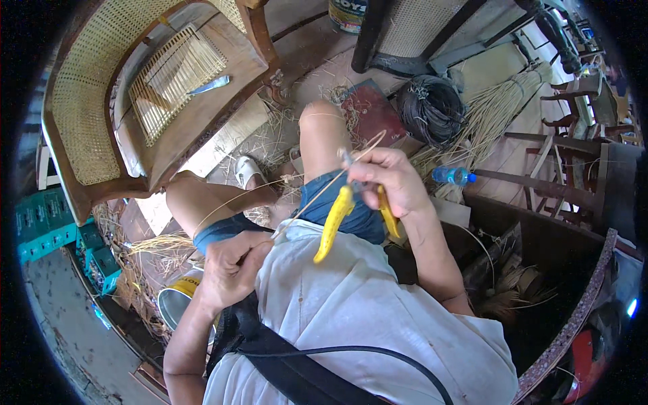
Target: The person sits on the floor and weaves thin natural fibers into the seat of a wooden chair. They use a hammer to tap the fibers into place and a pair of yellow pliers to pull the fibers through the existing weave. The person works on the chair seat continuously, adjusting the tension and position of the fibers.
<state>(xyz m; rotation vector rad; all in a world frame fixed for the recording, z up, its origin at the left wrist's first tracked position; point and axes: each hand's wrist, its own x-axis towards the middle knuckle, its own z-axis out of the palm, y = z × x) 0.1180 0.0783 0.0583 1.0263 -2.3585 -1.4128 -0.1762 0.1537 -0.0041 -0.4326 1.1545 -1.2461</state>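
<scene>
My right hand (395, 179) grips yellow-handled pliers (334, 223) above my lap; their handles are spread and the jaws are blurred near my fingertips. A thin cane strand (317, 196) slants past the jaws, and its upper end loops beyond that hand. My left hand (233, 266) is closed beside my left thigh, with the strand's lower end running to its fingers. Its grip is partly hidden by the curled fingers. Ahead on the left stands a wooden chair (253, 50) with woven cane panels, and a panel of parallel strips (175, 77) lies over its seat.
A blue and silver object (209, 84) lies on the seat. At right are a dark coil (430, 108), a bundle of cane (503, 104) and a blue-capped bottle (453, 176). A yellow tin (179, 293) and green crates (47, 216) stand at left. Cane scraps litter the floor.
</scene>
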